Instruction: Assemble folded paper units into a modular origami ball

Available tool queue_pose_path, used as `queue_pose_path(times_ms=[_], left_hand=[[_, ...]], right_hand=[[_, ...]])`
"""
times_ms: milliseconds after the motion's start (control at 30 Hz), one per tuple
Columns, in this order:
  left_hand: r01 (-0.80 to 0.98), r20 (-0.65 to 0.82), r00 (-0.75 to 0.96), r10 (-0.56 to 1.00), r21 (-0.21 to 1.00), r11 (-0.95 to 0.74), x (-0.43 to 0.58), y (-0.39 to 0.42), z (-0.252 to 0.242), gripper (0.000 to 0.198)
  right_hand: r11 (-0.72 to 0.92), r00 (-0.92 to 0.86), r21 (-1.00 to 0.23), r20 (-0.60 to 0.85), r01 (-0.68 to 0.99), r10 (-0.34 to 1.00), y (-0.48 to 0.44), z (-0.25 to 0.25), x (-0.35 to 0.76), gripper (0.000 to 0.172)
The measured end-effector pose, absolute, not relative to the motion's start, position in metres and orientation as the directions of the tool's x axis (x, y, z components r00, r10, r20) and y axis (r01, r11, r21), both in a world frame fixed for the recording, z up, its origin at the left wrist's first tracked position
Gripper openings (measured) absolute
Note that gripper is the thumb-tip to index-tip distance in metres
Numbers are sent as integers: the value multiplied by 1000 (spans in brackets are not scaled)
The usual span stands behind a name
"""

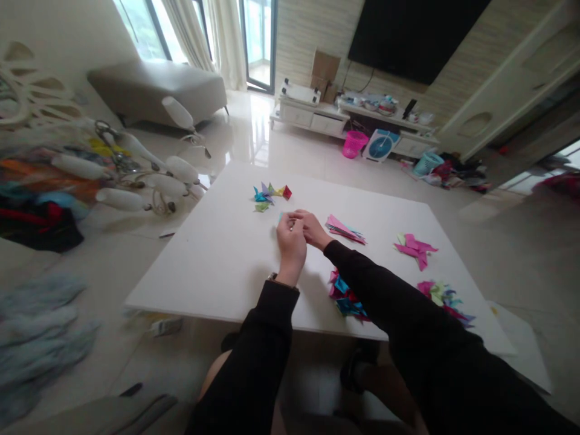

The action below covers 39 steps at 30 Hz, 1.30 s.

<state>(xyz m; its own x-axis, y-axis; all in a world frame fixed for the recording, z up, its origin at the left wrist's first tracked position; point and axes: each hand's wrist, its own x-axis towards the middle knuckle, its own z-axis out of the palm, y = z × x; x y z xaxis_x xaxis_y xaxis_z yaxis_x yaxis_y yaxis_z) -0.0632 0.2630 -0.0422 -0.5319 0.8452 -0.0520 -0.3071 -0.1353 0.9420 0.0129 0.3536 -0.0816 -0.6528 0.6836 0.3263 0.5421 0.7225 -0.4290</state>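
Left hand (291,244) and right hand (313,228) met over the middle of the white desk (208,260), toward the far edge. Left fingers were clamped on a small bit of light-blue paper (280,216), its tip poking out on the far side; the rest was hidden. Right fingers were tucked against the left hand; could not tell whether they gripped.

Broadest stretch of desk ran from the left hand to the left edge, and down to the near left corner. Another gap lay between the strips (345,230) and the pink pile (415,249).

Strips sat just right of the right hand, slanted. Far cluster (267,194) of folded pieces lay ahead and left, near the far edge. Near pile (347,296) was by the near edge, partly covered by the right sleeve (376,281), which crossed that side. Right pile (446,302) lay close to the right edge, nearer than the pink pile.

Off the desk: lamp (158,172) by the left side, pink basket (354,144) and fan (380,145) past the far edge, TV stand (312,119) behind.
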Motion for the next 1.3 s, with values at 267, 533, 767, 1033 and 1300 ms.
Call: queue_pose_path(times_ms=[267, 533, 767, 1033, 1300], left_hand=[[-162, -176, -164, 971, 976, 149, -16, 247, -52, 14], [121, -169, 149, 974, 981, 152, 37, 234, -68, 23], [-88, -54, 130, 990, 994, 66, 53, 261, -65, 27], [-174, -76, 195, 978, 979, 110, 71, 272, -77, 26], [-290, -64, 186, 980, 950, 117, 68, 257, -79, 33]], right_hand=[[383, -146, -757, 363, 529, 920, 248, -69, 181, 8], [366, -32, -795, 402, 484, 915, 225, -71, 223, 8], [534, -25, -712, 589, 457, 807, 235, -68, 227, 15], [636, -105, -565, 699, 525, 707, 240, -67, 233, 19], [721, -207, -507, 731, 473, 650, 220, -54, 231, 16]])
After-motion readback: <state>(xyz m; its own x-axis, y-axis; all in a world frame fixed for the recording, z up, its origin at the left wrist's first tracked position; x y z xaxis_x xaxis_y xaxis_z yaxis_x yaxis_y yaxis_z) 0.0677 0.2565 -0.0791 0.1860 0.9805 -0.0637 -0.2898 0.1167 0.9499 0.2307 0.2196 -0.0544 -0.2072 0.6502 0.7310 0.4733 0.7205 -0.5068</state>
